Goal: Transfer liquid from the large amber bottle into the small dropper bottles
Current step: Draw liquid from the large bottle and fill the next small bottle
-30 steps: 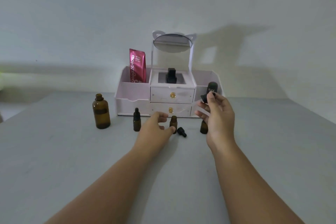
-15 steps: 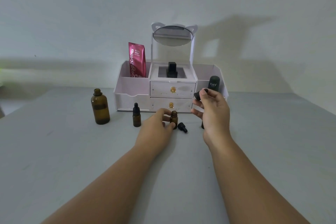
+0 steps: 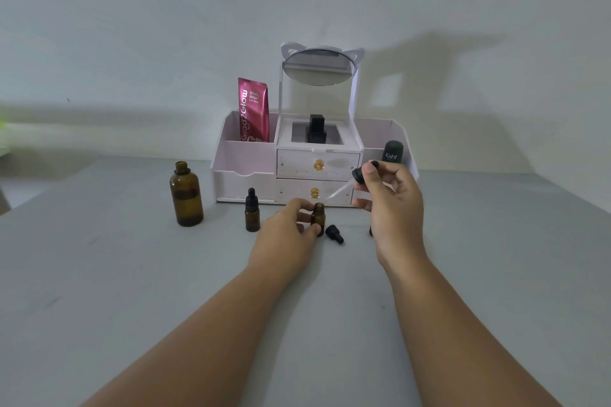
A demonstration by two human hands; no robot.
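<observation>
Tabletop [image 3: 99,291]: left hand [image 3: 284,235] grips bottle [image 3: 319,215], right hand [image 3: 393,208] dropper [image 3: 358,174].

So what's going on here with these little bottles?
A person is filling dropper bottles. The left hand grips an open small amber bottle standing on the table; the right hand pinches a dropper, its glass tip angled toward that bottle's mouth. The large amber bottle stands uncapped at the left, a capped small bottle beside it, a loose cap lying nearby.

Small bottle [image 3: 370,232] mostly behind right hand [image 3: 393,208]
</observation>
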